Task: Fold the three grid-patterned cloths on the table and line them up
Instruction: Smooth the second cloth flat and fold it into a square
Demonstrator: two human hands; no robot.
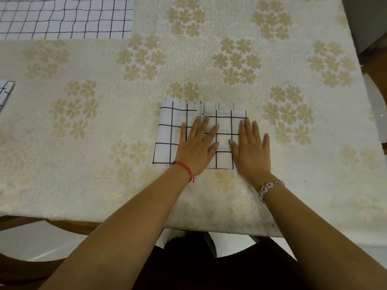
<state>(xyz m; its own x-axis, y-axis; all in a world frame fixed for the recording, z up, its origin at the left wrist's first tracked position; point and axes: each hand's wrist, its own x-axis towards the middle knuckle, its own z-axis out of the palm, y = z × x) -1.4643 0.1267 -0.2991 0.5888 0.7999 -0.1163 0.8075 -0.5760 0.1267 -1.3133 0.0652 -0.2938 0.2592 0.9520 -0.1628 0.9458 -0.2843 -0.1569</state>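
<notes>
A folded white cloth with a black grid [167,132] lies near the middle of the table, close to me. My left hand [196,147] presses flat on its middle with fingers spread. My right hand [251,149] lies flat on its right edge, fingers straight, partly over the tablecloth. A second grid cloth [62,16] lies spread out at the far left corner. Only a folded corner of a third grid cloth [5,93] shows at the left edge of the view.
The table [230,59] is covered by a cream cloth with beige flower clusters. Its near edge runs just below my forearms, its right edge slants down the right side. Wooden chair parts [25,266] show below the near edge.
</notes>
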